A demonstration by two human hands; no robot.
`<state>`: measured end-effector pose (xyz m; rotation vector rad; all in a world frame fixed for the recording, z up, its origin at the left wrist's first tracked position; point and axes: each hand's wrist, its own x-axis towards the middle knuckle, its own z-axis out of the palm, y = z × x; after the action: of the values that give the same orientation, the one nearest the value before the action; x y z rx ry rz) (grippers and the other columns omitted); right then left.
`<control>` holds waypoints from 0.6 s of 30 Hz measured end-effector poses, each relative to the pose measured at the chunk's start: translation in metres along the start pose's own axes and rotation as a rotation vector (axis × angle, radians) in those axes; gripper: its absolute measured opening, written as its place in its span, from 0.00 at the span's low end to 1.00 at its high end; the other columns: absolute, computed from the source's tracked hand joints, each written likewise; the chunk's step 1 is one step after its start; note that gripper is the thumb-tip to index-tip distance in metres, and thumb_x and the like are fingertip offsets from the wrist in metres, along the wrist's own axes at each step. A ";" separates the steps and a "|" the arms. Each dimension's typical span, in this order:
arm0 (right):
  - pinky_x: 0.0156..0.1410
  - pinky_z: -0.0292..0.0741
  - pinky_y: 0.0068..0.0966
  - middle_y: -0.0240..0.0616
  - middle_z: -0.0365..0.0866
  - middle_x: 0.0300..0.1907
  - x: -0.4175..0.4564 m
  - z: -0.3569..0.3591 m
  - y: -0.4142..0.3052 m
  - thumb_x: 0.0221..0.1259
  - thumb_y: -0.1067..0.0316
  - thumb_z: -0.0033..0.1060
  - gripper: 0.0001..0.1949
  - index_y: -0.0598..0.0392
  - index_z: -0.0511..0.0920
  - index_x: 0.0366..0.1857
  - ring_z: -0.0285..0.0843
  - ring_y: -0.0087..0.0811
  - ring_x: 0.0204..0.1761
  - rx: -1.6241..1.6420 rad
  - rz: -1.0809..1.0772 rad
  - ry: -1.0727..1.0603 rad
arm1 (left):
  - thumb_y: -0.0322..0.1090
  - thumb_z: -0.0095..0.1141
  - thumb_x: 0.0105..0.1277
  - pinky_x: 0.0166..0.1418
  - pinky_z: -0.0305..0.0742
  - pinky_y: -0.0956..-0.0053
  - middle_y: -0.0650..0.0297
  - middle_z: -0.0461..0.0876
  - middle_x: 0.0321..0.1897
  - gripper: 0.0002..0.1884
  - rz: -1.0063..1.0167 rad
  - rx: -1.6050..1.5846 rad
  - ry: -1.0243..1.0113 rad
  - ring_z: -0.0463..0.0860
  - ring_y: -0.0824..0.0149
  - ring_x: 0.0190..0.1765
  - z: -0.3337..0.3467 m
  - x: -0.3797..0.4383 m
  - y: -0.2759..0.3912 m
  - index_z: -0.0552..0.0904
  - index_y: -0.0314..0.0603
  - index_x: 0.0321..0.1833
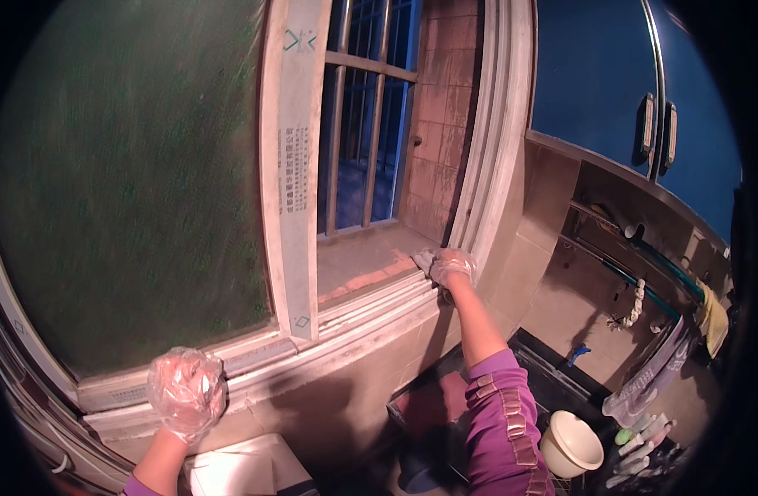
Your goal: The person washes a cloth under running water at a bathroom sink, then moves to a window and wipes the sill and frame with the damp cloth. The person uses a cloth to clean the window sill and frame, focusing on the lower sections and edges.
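Observation:
My right hand [454, 265], in a clear disposable plastic glove, presses a pale cloth [423, 257] into the lower right corner of the window. There it touches the white sliding track [372, 301] beside the upright jamb [493, 118]. My left hand [187, 390] wears the same kind of glove and rests, curled into a fist, against the bottom of the window frame [255, 358]. Its palm side is hidden. Between the hands stands the upright sash edge [299, 186], covered with printed protective film. Dark green glass [137, 186] fills the left pane.
Metal security bars [372, 149] stand outside the open part, beyond a dusty sill [354, 248]. Blue cabinets [592, 80] hang at the right. Below are a cream basin [571, 443], several tubes and bottles [639, 449], a grey towel [651, 375] and a white lid-like surface [242, 471].

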<state>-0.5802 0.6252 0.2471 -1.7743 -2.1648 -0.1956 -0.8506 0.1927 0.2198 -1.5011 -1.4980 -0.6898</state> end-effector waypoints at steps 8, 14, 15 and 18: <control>0.51 0.77 0.34 0.45 0.84 0.46 -0.025 -0.007 -0.009 0.54 0.61 0.56 0.15 0.50 0.82 0.45 0.83 0.41 0.46 0.312 -0.497 0.031 | 0.30 0.61 0.37 0.43 0.71 0.59 0.63 0.76 0.33 0.17 0.002 0.000 0.013 0.76 0.56 0.38 -0.003 0.006 0.005 0.80 0.50 0.35; 0.45 0.79 0.34 0.41 0.83 0.40 -0.034 -0.010 0.030 0.55 0.69 0.60 0.12 0.60 0.79 0.43 0.82 0.37 0.40 1.420 -0.015 -0.346 | 0.31 0.62 0.38 0.45 0.73 0.59 0.64 0.78 0.33 0.17 -0.004 -0.007 0.038 0.78 0.57 0.39 0.002 0.005 0.001 0.80 0.51 0.35; 0.44 0.80 0.34 0.41 0.83 0.39 -0.037 -0.010 0.031 0.55 0.71 0.60 0.11 0.61 0.79 0.42 0.82 0.38 0.39 1.601 0.154 -0.431 | 0.31 0.62 0.38 0.45 0.73 0.59 0.64 0.78 0.33 0.16 -0.004 -0.001 0.042 0.78 0.57 0.39 0.001 0.005 0.002 0.80 0.51 0.35; 0.44 0.82 0.38 0.42 0.82 0.40 -0.047 -0.018 0.036 0.56 0.72 0.60 0.13 0.60 0.77 0.46 0.82 0.39 0.40 1.777 0.146 -0.455 | 0.31 0.62 0.39 0.45 0.72 0.60 0.64 0.78 0.33 0.15 0.003 0.011 0.050 0.78 0.58 0.39 0.000 0.005 0.003 0.80 0.51 0.34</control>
<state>-0.5349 0.5837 0.2440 -0.7732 -1.2627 1.6835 -0.8469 0.1958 0.2237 -1.4669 -1.4595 -0.7116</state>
